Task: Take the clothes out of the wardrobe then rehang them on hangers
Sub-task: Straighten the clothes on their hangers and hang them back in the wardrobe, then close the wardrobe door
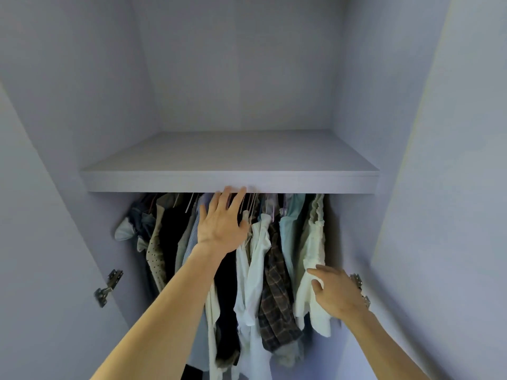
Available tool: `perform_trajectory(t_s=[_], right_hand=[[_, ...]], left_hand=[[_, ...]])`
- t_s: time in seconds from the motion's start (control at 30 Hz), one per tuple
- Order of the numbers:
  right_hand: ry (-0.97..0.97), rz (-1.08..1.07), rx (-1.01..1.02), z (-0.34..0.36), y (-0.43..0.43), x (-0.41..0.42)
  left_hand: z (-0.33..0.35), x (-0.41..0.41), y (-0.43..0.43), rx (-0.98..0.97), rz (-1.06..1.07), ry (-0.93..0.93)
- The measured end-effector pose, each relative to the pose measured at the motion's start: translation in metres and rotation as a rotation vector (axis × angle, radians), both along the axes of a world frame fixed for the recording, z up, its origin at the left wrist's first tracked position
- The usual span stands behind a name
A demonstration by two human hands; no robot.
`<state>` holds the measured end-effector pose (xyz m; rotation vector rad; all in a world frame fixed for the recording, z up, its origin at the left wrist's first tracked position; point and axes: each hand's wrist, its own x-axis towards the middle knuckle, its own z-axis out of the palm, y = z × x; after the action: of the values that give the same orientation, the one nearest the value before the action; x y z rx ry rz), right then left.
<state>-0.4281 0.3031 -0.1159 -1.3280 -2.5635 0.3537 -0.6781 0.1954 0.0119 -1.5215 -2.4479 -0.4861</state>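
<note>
Wardrobe point(82, 119) open, pale lilac-grey panels inside. One fixed shelf point(230, 181) across the full width, splitting upper compartment from hanging space below.

Hanging space: packed with clothes point(247, 283) on hangers point(251, 204), hooks crowded together just under the shelf's front edge. Rail hidden behind that edge. Left to right, as far as legible: denim piece point(137, 223) bunched against the left wall; beige dotted garment point(156, 259); black garment point(225, 297); white shirt point(255, 270); dark plaid shirt point(277, 297); light blue garment point(288, 234); cream ruffled garment point(312, 242) at the far right. Hems out of frame at the bottom.

Left hand point(222, 223): raised at mid-row, back toward the camera, fingers straight and spread wide, tips overlapping the shelf's front edge, thumb down among the hanger hooks. Nothing gripped, so far as visible.

Right hand point(334, 292): lower, at the right end of the row, fingers relaxed and extended, touching the lower part of the cream ruffled garment. Thumb and forefinger apart, a fold of cream cloth between them; no firm pinch visible.

Metal hinge point(108, 287) on the left side panel; second hinge point(356, 281) on the right, partly behind the right hand.
</note>
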Motion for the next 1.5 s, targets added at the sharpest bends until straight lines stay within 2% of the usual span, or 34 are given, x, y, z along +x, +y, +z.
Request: perform_trajectory(t_s=[0.1, 0.23, 0.4, 0.53, 0.73, 0.9, 1.1, 1.3, 1.37, 1.5], right_hand=[[0.034, 0.089, 0.031, 0.004, -0.054, 0.016], [0.081, 0.175, 0.020, 0.004, -0.130, 0.041], [0.057, 0.242, 0.003, -0.018, -0.224, 0.064], [-0.003, 0.259, -0.091, -0.041, -0.288, 0.089], [-0.030, 0.260, -0.154, -0.065, -0.343, 0.136], [0.096, 0.181, -0.145, -0.054, -0.344, 0.175], [0.515, -0.055, -0.050, -0.034, -0.316, 0.237], [0.952, -0.342, 0.000, -0.026, -0.279, 0.294], [0.991, -0.339, -0.064, -0.023, -0.262, 0.303], [0.975, -0.168, -0.252, -0.017, -0.239, 0.309]], left_hand=[[-0.036, 0.009, -0.063, -0.192, 0.015, -0.146], [-0.097, 0.022, -0.157, -0.298, 0.030, -0.344], [-0.164, 0.037, -0.254, -0.378, 0.079, -0.350], [-0.203, 0.068, -0.320, -0.406, 0.101, -0.417], [-0.234, 0.114, -0.377, -0.477, 0.025, -0.364], [-0.225, 0.153, -0.371, -0.425, -0.052, -0.337], [-0.169, 0.213, -0.303, -0.268, -0.194, -0.323], [-0.102, 0.315, -0.222, 0.075, -0.465, -0.410], [-0.081, 0.349, -0.200, 0.175, -0.573, -0.435], [-0.047, 0.395, -0.168, 0.304, -0.685, -0.467]])
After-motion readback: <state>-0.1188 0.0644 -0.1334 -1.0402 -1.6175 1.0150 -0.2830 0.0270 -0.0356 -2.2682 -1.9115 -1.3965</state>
